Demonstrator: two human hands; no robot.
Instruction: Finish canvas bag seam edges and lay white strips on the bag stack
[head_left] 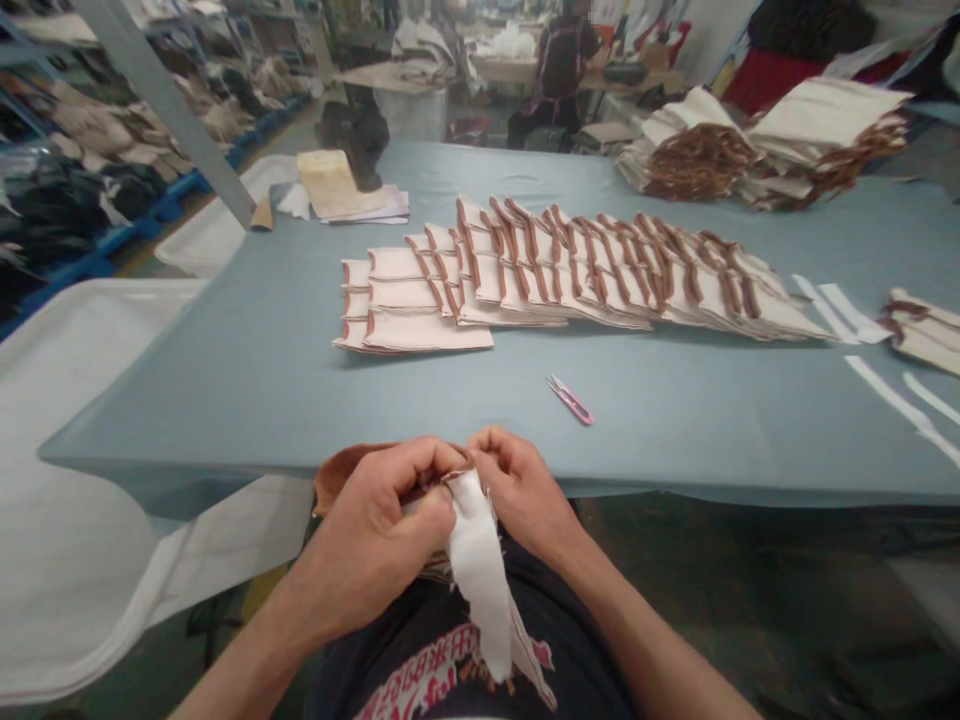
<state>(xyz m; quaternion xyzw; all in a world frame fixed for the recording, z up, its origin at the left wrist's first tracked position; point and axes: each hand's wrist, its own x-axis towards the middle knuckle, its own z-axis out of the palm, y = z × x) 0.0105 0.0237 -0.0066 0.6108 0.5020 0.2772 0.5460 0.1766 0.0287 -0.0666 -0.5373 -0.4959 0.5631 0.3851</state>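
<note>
Both my hands are closed on one fabric piece (480, 570) held over my lap, below the near edge of the blue table (262, 370). My left hand (375, 540) grips its brown-edged part, with thumb and fingers curled round it. My right hand (521, 490) pinches the top where a white strip hangs down over my dark shirt. A pink thread snip (570, 400) lies on the table just beyond my right hand, untouched.
A long overlapping row of cream pieces with brown trim (570, 275) lies across the table's middle. More stacks (757, 145) sit at the far right. White strips (892, 400) lie at the right edge. A person (559, 80) sits at a far table. Shelves line the left.
</note>
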